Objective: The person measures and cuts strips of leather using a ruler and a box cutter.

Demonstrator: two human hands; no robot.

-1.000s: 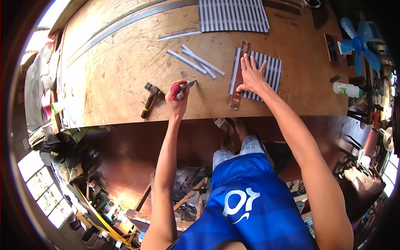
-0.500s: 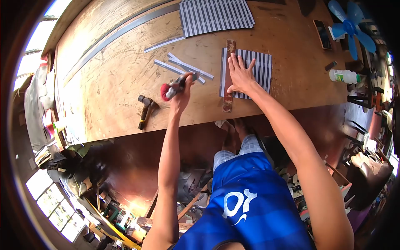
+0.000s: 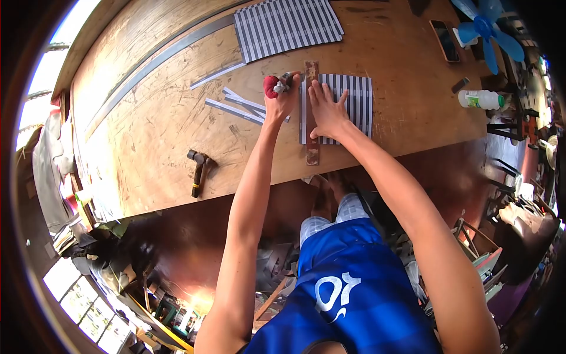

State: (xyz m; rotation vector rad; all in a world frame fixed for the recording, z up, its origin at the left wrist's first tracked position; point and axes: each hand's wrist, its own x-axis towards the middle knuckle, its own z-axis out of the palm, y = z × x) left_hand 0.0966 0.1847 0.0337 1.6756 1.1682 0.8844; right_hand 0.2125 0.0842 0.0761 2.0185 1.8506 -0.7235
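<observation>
Gripping a red-handled knife (image 3: pixel 275 86), my left hand (image 3: pixel 282 97) is closed round the handle and holds the blade tip at the far end of the rusty metal ruler (image 3: pixel 311 112), on its left edge. My right hand (image 3: pixel 325 112) lies flat with fingers spread, pressing the ruler down onto the striped sheet (image 3: pixel 354 100). The ruler's long axis runs near to far, so the cutting edge lies straight toward me from the knife; the left hand is the nearer one to that edge, touching it. Cut strips (image 3: pixel 239 106) lie just left of the knife hand. Farther left and nearer, a hammer (image 3: pixel 196 171) rests alone on the wooden workbench (image 3: pixel 147 118). A stack of striped sheets (image 3: pixel 286 23) sits at the far side. At right stand a phone (image 3: pixel 445 40), a bottle (image 3: pixel 482 99) and a blue fan (image 3: pixel 488 28). I see no containers holding anything.
</observation>
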